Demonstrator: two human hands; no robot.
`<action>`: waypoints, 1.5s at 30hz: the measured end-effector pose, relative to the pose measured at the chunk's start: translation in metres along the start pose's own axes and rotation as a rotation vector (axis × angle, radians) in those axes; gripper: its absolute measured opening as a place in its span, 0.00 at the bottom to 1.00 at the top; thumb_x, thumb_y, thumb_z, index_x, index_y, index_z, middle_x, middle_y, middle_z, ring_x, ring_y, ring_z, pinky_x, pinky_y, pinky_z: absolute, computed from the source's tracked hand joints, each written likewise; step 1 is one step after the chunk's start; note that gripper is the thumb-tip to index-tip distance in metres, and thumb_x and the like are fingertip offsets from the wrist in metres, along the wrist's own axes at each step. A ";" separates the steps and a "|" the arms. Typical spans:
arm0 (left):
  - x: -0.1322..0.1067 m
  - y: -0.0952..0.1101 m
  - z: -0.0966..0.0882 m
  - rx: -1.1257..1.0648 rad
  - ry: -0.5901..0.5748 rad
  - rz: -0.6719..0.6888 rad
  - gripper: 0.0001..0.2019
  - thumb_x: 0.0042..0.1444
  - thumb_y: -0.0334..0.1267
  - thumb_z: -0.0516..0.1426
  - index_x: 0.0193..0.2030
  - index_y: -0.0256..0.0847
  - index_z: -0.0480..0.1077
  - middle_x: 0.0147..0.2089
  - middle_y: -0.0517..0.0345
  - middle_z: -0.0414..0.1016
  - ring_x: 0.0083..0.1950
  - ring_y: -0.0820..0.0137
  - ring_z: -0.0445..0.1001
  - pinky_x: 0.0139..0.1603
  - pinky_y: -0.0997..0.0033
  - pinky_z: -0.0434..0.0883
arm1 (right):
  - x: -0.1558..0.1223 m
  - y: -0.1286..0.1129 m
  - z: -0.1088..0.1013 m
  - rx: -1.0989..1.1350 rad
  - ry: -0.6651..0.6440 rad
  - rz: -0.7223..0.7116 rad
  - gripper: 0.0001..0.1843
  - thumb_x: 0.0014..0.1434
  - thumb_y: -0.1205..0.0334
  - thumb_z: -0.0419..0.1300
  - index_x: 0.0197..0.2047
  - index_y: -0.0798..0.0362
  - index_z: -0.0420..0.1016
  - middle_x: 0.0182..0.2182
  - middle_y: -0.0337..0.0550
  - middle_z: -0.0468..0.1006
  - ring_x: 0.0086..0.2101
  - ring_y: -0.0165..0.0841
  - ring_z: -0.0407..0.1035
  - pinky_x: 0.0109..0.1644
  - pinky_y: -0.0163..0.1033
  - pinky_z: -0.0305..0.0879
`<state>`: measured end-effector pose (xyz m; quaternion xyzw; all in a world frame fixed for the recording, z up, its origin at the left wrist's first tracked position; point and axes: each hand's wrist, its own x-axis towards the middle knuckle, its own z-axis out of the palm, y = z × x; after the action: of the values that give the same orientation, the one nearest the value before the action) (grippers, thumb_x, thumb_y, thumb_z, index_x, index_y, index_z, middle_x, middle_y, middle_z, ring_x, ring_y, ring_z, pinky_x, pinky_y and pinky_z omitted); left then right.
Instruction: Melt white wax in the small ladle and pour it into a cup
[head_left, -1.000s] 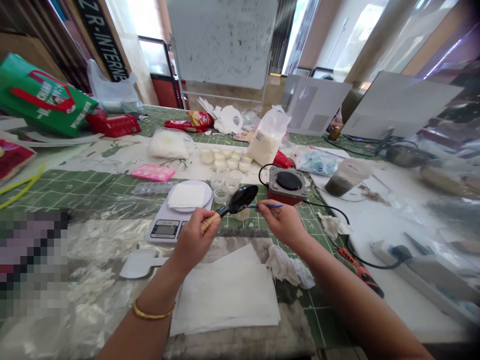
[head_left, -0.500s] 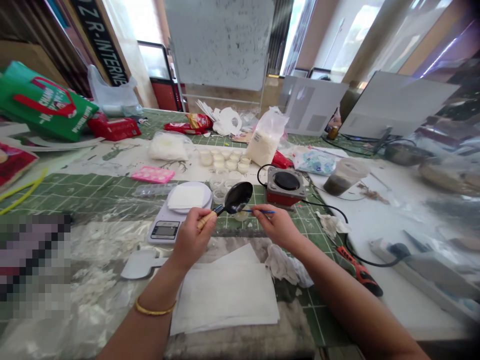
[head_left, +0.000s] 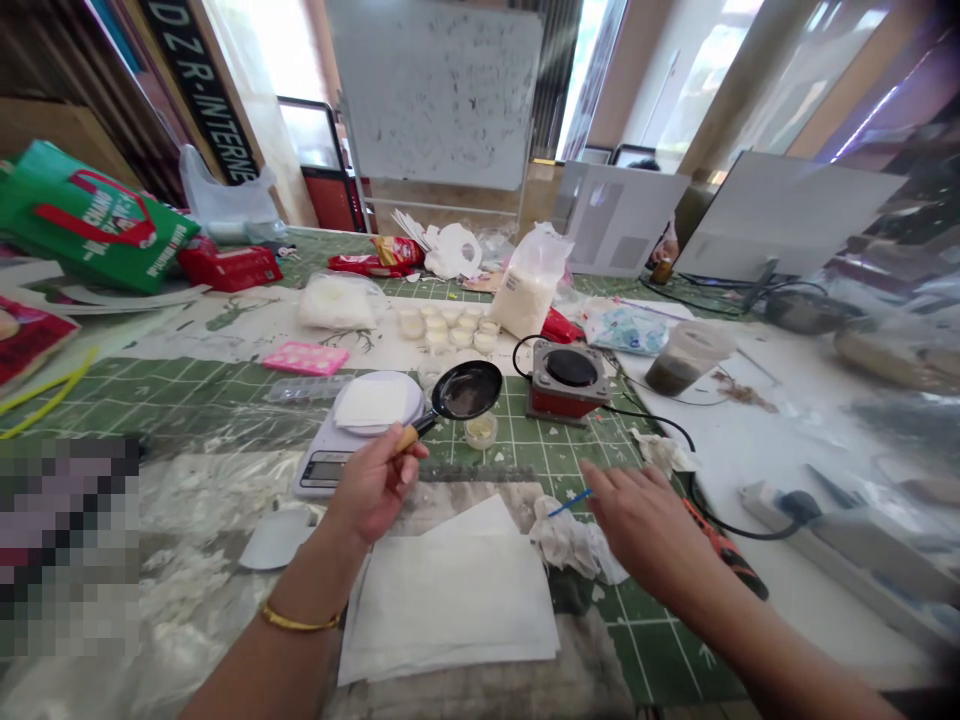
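My left hand [head_left: 373, 485] is closed on the wooden handle of a small black pan [head_left: 469, 390]. It holds the pan level above the green cutting mat, just over a small clear cup [head_left: 481, 430]. My right hand [head_left: 637, 515] is low at the right, over a crumpled white tissue [head_left: 574, 542]. A thin blue stick [head_left: 570, 501] pokes out from under its fingers toward the tissue. A digital scale [head_left: 330, 462] with a white paper square [head_left: 371, 400] on it sits left of the pan.
A red hot plate [head_left: 570, 378] with a black cord stands right of the pan. White paper sheets [head_left: 450, 590] lie in front of me. Behind are several small filled cups [head_left: 450, 325], a bag of white granules [head_left: 529, 285], a pink mould [head_left: 306, 357] and a lidded cup [head_left: 684, 358].
My right hand has pulled the blue stick away from the pan, down and right to the tissue. The pan has turned from tilted to level and stayed over the small cup.
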<state>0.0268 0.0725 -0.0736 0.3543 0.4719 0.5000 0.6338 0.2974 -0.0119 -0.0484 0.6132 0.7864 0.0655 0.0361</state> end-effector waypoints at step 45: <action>-0.044 0.001 0.029 0.260 -0.574 -0.438 0.21 0.48 0.50 0.57 0.25 0.42 0.48 0.13 0.75 0.51 0.13 0.85 0.41 0.10 0.86 0.40 | 0.094 -0.053 -0.024 0.926 0.718 -0.210 0.14 0.58 0.62 0.52 0.45 0.49 0.75 0.39 0.46 0.66 0.37 0.31 0.64 0.44 0.39 0.64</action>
<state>0.0520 0.0303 -0.0532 0.4480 0.3994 0.1691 0.7818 0.2200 0.0653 -0.0305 0.4238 0.7526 -0.0849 -0.4968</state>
